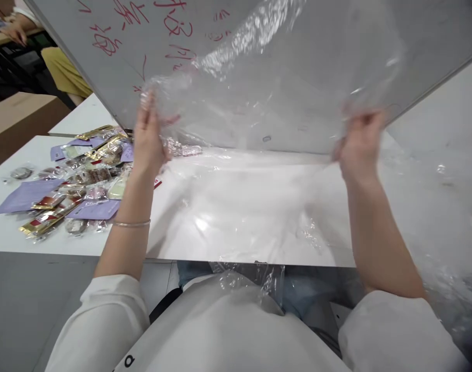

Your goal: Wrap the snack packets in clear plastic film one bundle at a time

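Observation:
A large sheet of clear plastic film (pixel 251 41) is stretched between my hands, in front of a whiteboard and over the white table (pixel 239 206). My left hand (pixel 149 137) grips its left side with raised fingers, beside a heap of packaged snacks. On the other side my right hand (pixel 360 142) is closed on the film, its fingers slightly blurred. Part of the film hangs over the table's front edge onto my lap. Whether it is a bag or a single sheet, I cannot tell.
The whiteboard (pixel 298 113) with red writing stands at the table's back. Wrapped snacks (pixel 88 178) and purple packets (pixel 30 195) lie heaped on the left. A cardboard box (pixel 22 121) is at far left, near another person's hand (pixel 15 32). Crumpled film (pixel 448 289) lies at right.

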A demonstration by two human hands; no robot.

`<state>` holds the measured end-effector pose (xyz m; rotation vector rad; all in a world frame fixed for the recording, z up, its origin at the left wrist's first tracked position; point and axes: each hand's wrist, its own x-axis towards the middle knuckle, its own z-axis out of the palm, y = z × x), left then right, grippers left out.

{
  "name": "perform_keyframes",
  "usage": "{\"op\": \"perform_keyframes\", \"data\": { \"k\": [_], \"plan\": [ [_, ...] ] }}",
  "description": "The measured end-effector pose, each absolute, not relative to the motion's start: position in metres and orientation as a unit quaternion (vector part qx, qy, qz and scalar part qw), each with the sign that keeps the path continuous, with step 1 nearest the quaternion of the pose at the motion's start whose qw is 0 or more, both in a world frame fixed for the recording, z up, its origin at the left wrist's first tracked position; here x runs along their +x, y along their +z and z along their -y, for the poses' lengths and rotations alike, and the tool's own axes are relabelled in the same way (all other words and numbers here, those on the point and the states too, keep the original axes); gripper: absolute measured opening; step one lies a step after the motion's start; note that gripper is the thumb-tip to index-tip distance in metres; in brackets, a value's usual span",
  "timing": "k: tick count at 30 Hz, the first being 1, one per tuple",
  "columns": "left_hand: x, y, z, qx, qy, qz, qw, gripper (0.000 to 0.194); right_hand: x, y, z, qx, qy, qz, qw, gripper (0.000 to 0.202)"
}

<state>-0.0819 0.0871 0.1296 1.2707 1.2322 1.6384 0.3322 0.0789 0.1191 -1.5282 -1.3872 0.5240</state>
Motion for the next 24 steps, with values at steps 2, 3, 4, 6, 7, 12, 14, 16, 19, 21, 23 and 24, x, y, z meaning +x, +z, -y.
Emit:
{"op": "perform_keyframes", "data": {
  "k": [2, 3, 4, 6, 7, 12, 14, 16, 19, 21, 23, 24],
  "plan": [
    [-0.082, 0.095, -0.103, 0.496, 0.589, -0.522, 0.367, 0.043, 0.314, 0.094, -0.09, -0.702, 0.246, 0.503, 0.441, 0.017],
    [-0.083, 0.078, -0.108, 0.516, 0.559, -0.538, 0.363, 0.046, 0.308, 0.081, -0.093, -0.735, 0.257, 0.473, 0.411, 0.015],
    [-0.084, 0.062, -0.112, 0.544, 0.514, -0.561, 0.354, 0.048, 0.306, 0.07, -0.095, -0.752, 0.262, 0.458, 0.395, 0.017],
    [-0.088, 0.036, -0.114, 0.58, 0.428, -0.621, 0.308, 0.047, 0.305, 0.054, -0.094, -0.772, 0.23, 0.454, 0.382, 0.031],
    [-0.091, 0.028, -0.113, 0.588, 0.392, -0.649, 0.281, 0.047, 0.305, 0.05, -0.09, -0.772, 0.185, 0.471, 0.384, 0.04],
    [-0.085, 0.027, -0.088, 0.592, 0.394, -0.703, 0.037, 0.061, 0.269, 0.066, -0.041, -0.627, -0.047, 0.682, 0.372, 0.053],
    [-0.073, 0.032, -0.069, 0.651, 0.396, -0.646, -0.043, 0.061, 0.239, 0.067, -0.018, -0.536, -0.02, 0.772, 0.341, 0.054],
    [-0.059, 0.032, -0.05, 0.765, 0.325, -0.556, -0.027, 0.054, 0.21, 0.056, -0.004, -0.451, 0.044, 0.851, 0.265, 0.059],
    [-0.046, 0.023, -0.028, 0.873, 0.132, -0.465, 0.07, 0.052, 0.188, 0.027, -0.01, -0.424, 0.154, 0.884, 0.117, 0.074],
    [-0.044, 0.017, -0.021, 0.872, 0.038, -0.473, 0.125, 0.062, 0.189, 0.01, -0.026, -0.451, 0.199, 0.868, 0.052, 0.079],
    [-0.047, 0.014, -0.018, 0.854, -0.007, -0.493, 0.165, 0.072, 0.196, 0.0, -0.046, -0.476, 0.212, 0.853, 0.017, 0.077],
    [-0.049, 0.015, -0.018, 0.85, -0.017, -0.497, 0.175, 0.077, 0.201, -0.003, -0.056, -0.488, 0.206, 0.848, 0.007, 0.076]
  ]
}}
